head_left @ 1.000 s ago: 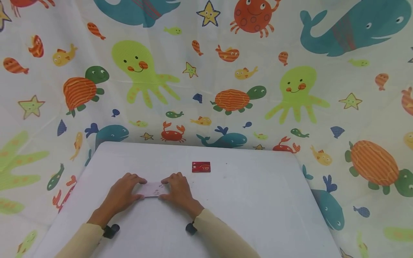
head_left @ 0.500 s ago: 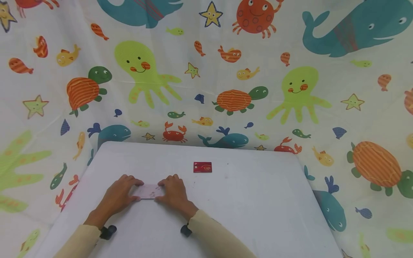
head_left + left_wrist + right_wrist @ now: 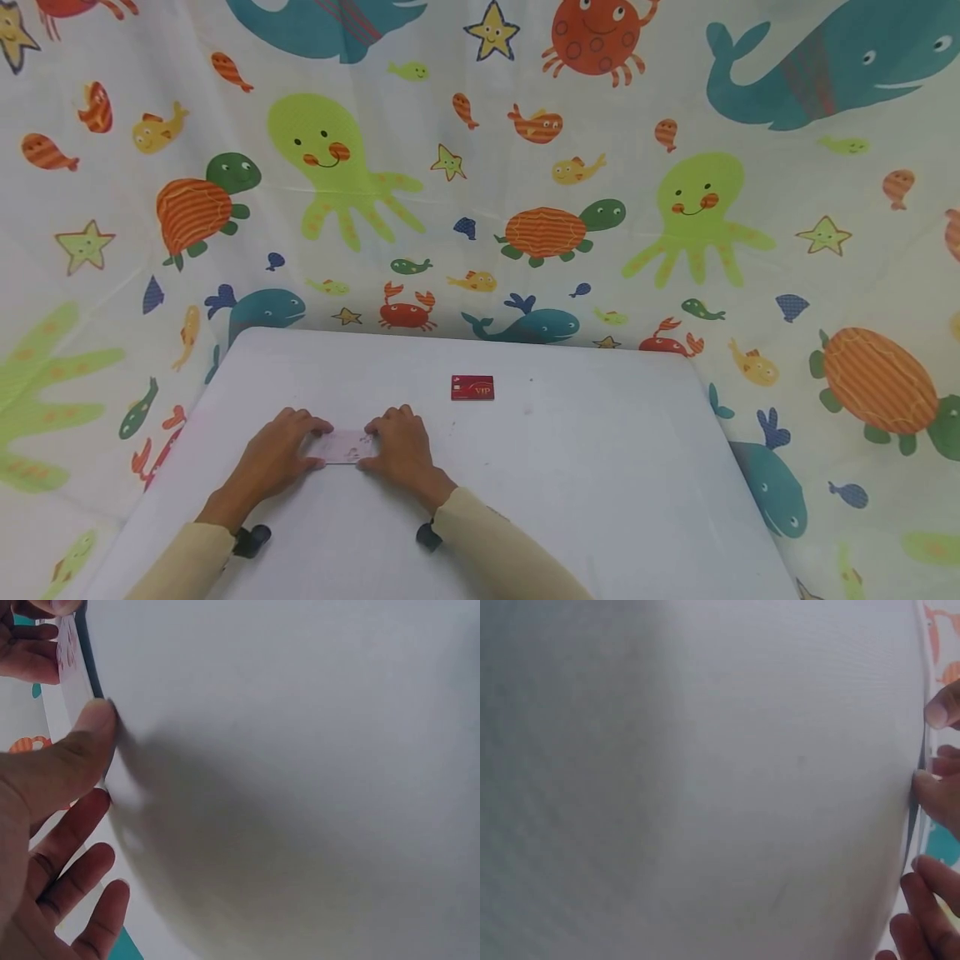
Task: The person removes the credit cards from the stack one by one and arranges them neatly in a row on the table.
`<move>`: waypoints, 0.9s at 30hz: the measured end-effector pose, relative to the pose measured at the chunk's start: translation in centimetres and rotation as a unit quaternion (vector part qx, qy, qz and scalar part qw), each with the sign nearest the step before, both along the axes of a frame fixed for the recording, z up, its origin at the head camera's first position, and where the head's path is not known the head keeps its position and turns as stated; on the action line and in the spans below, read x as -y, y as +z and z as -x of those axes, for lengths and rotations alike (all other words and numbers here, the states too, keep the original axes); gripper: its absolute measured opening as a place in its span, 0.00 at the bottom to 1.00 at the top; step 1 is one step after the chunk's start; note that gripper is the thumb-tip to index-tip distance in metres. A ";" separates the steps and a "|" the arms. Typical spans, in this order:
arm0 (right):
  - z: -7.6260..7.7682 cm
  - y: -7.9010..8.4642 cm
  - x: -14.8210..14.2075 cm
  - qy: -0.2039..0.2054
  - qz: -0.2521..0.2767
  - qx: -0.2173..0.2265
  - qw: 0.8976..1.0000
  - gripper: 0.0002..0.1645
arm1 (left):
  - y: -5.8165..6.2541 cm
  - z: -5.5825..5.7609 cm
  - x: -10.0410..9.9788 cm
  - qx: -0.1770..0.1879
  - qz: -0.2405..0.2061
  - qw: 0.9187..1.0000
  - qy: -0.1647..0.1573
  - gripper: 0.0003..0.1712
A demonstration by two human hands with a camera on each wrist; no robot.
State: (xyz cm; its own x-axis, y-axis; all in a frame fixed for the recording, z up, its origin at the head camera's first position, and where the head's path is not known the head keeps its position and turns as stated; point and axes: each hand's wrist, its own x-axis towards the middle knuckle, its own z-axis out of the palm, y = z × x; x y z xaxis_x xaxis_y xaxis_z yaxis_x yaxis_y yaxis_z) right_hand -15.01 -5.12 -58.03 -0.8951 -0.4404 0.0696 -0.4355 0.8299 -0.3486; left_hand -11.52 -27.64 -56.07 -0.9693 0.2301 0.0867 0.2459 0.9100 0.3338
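A thin, flat, pale pink rectangle (image 3: 345, 447) with small reddish marks lies low over the white tabletop, left of the middle in the head view. My left hand (image 3: 279, 446) grips its left end, thumb at the near edge and forefinger at the far edge. At the other end my right hand (image 3: 402, 452) holds it the same way. The left wrist view shows the left thumb (image 3: 96, 720) against the edge of the rectangle (image 3: 73, 667), a dark line running beneath. Only fingers (image 3: 934, 791) and a sliver of the edge appear in the right wrist view.
A red card (image 3: 472, 387) printed "VIP" lies farther back and to the right on the white table (image 3: 600, 467). Behind the table hangs a curtain (image 3: 480, 192) with sea animals. Each wrist wears a small black camera (image 3: 251, 541).
Both hands and the pink rectangle have shifted slightly left and nearer to me relative to the red card, mostly in the first half second. The red card stays put and the grips look the same.
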 end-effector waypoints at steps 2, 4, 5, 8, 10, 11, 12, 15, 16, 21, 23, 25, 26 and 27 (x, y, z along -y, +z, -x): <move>0.1 0.0 0.0 -0.002 -0.003 -0.001 1.000 0.29 | 0.1 0.1 -0.1 0.000 0.000 1.000 0.001 0.31; 0.1 0.1 -0.1 -0.004 -0.006 -0.003 1.000 0.29 | 0.1 0.1 -0.1 0.000 0.000 1.000 0.001 0.31; 0.2 0.1 -0.1 -0.003 -0.007 -0.005 1.000 0.29 | 0.2 0.2 -0.2 0.000 0.001 1.000 0.001 0.31; 0.3 -0.1 -0.1 -0.001 -0.010 -0.015 1.000 0.29 | 0.2 0.3 -0.2 0.000 0.000 1.000 0.000 0.30; 0.5 -0.2 -0.1 0.001 -0.011 -0.021 1.000 0.29 | 0.1 0.4 -0.2 0.001 0.000 1.000 -0.001 0.30; 0.5 -0.2 -0.1 0.001 -0.013 -0.023 1.000 0.29 | 0.1 0.5 -0.2 0.001 0.000 1.000 -0.001 0.30; 0.6 -0.3 -0.1 0.001 -0.015 -0.025 1.000 0.29 | 0.0 0.5 -0.1 0.001 -0.001 1.000 -0.001 0.30; 0.9 -0.4 0.0 0.002 -0.018 -0.029 0.999 0.29 | -0.1 0.7 -0.1 0.002 -0.001 1.000 -0.001 0.30; 0.9 -0.5 0.0 0.002 -0.017 -0.028 0.999 0.29 | -0.2 0.8 0.0 0.002 -0.001 1.000 -0.001 0.31; 1.2 -0.6 -0.1 0.002 -0.006 -0.018 1.000 0.30 | -0.2 1.0 0.1 -0.001 0.000 1.000 -0.006 0.32; 1.4 -0.6 -0.2 0.005 -0.002 -0.014 1.000 0.30 | -0.2 1.1 0.1 -0.001 0.004 1.000 -0.007 0.32; 1.5 -0.5 -0.3 0.007 0.005 -0.007 1.000 0.30 | -0.2 1.2 0.2 -0.001 0.007 1.000 -0.008 0.32; 1.5 -0.4 -0.3 0.008 0.007 -0.003 1.000 0.30 | -0.2 1.2 0.2 0.000 0.008 1.000 -0.007 0.32; 1.6 -0.4 -0.3 0.009 0.011 0.001 1.000 0.30 | -0.2 1.3 0.3 0.001 0.008 1.000 -0.007 0.33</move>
State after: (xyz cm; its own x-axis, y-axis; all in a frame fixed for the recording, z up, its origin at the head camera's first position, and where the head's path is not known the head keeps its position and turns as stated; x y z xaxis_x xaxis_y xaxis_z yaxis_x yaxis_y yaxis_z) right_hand -16.61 -4.78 -58.42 -0.8876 -0.4542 0.0768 -0.4486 0.8145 -0.3678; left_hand -12.81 -27.92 -56.32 -0.9663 0.2445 0.0807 0.2574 0.9117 0.3201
